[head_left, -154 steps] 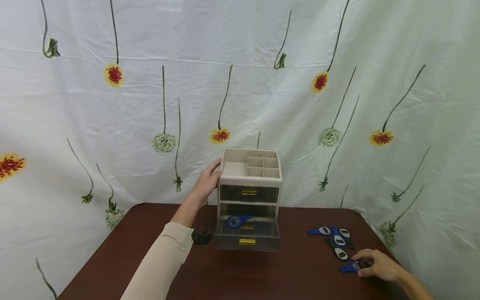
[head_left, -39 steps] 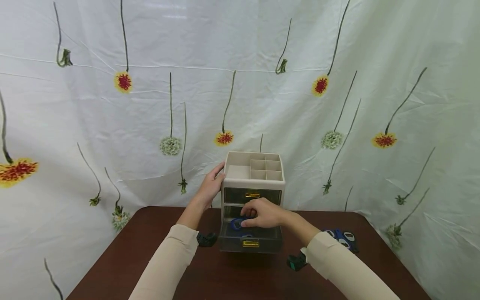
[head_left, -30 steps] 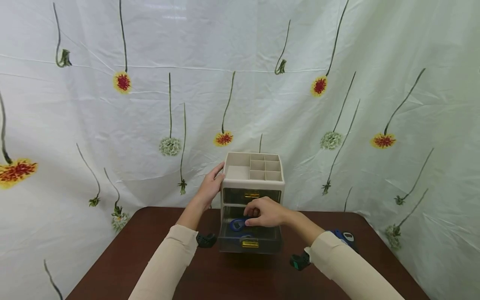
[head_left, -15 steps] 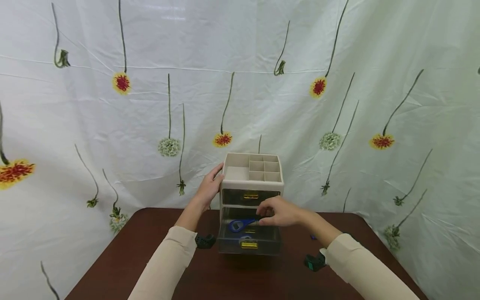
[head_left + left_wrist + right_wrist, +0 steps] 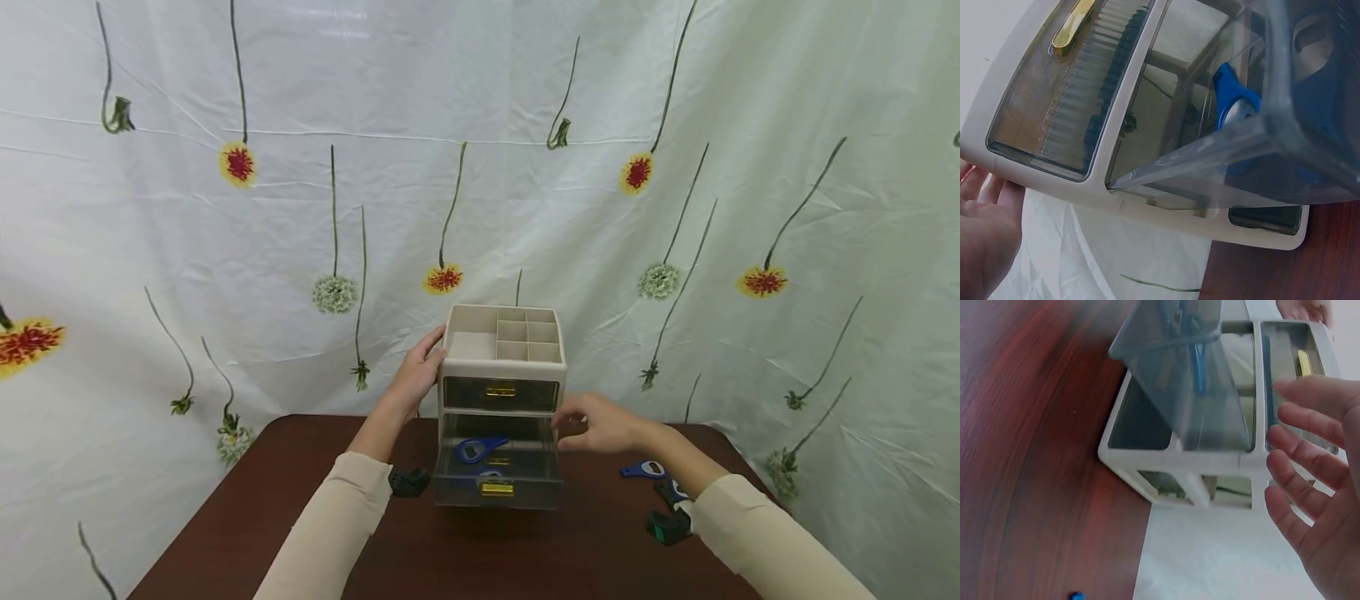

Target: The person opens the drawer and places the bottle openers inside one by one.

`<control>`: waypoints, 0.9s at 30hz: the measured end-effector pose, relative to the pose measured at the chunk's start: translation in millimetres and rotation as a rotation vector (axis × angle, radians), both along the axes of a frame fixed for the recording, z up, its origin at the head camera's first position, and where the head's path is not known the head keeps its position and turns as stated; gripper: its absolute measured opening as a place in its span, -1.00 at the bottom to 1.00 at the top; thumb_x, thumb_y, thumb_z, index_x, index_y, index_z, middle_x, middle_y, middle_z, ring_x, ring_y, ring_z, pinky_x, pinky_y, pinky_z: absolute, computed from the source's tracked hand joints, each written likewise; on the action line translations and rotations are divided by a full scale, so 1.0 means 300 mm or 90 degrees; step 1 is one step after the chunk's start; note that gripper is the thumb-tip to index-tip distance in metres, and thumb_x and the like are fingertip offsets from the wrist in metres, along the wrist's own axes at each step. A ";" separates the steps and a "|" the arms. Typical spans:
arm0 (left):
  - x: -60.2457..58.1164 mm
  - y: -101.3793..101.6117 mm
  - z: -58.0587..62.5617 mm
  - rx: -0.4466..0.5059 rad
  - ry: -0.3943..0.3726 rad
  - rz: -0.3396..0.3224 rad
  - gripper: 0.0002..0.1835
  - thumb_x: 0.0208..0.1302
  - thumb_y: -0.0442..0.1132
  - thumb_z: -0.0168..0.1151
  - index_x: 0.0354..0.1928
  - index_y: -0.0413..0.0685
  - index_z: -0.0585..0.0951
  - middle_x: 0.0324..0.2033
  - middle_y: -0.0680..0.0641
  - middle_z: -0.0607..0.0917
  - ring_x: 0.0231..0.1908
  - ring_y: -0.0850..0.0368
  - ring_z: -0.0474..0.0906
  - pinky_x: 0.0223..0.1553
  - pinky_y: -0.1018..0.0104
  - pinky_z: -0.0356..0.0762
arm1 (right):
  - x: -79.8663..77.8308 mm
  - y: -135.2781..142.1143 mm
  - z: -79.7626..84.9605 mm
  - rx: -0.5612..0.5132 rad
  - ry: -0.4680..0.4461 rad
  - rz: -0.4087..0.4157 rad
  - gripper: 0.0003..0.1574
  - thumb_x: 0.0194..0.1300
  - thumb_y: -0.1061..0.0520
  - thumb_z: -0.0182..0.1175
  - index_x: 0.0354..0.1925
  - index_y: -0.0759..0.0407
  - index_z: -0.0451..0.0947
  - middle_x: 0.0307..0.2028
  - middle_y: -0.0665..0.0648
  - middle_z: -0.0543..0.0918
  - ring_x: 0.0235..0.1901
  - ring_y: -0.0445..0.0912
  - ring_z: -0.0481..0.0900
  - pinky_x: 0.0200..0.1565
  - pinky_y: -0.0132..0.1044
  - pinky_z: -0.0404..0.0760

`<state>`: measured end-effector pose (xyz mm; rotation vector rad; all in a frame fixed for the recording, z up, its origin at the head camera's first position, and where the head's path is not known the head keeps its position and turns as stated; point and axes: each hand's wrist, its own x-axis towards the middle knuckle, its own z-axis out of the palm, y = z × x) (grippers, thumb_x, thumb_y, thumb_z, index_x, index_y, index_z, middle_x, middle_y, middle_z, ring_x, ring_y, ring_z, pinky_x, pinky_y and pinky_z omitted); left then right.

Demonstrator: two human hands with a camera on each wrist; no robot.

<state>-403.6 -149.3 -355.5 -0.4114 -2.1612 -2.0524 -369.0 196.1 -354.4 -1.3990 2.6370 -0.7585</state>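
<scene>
A cream desktop drawer organizer [image 5: 501,363] with smoky clear drawers stands on the table. My left hand [image 5: 416,375] rests against its upper left side, fingers extended. The middle drawer [image 5: 498,493] is pulled out, with a blue bottle opener [image 5: 474,451] in it; another blue one [image 5: 489,475] shows dimly through the front panel. The left wrist view shows a blue opener [image 5: 1230,90] inside the clear drawer, with metal in its head. My right hand [image 5: 600,423] is just right of the organizer, its fingers loosely spread and holding nothing, as the right wrist view also shows.
On the table's right lie a blue bottle opener [image 5: 642,469] and other openers [image 5: 670,490], partly covered by the right forearm. The organizer's top has an open divided tray [image 5: 474,343]. A white flowered curtain [image 5: 525,208] hangs behind the dark red-brown table [image 5: 495,558].
My right hand picked up a blue opener on the right, brought it to the drawer and let it go. It has since drawn back rightward. The left hand has stayed on the organizer.
</scene>
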 end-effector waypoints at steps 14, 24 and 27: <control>0.001 -0.001 0.008 -0.004 0.000 -0.007 -0.39 0.70 -0.20 -0.16 0.67 0.05 0.06 0.61 -0.11 0.04 0.50 -0.14 0.16 0.39 -0.14 0.26 | -0.004 0.188 -0.044 -0.007 -0.034 -0.133 -0.69 0.33 0.08 0.41 -0.01 0.19 0.71 -0.05 0.16 0.70 -0.07 0.10 0.64 -0.04 0.06 0.60; -0.010 0.000 0.002 0.009 -0.004 -0.004 -0.40 0.69 -0.22 -0.15 0.66 0.01 0.08 0.60 -0.14 0.06 0.49 -0.14 0.16 0.39 -0.14 0.26 | -0.006 0.327 -0.134 -0.021 -0.052 -0.179 -0.65 0.33 0.08 0.42 0.00 0.24 0.69 -0.06 0.16 0.70 -0.17 -0.01 0.65 -0.17 -0.09 0.63; -0.008 0.001 0.006 0.013 -0.007 0.002 -0.41 0.69 -0.22 -0.14 0.66 0.04 0.10 0.60 -0.12 0.08 0.49 -0.12 0.18 0.38 -0.13 0.27 | 0.010 0.366 -0.174 -0.030 -0.061 -0.206 -0.66 0.33 0.07 0.43 0.00 0.22 0.69 -0.09 0.11 0.71 -0.23 -0.08 0.64 -0.25 -0.15 0.63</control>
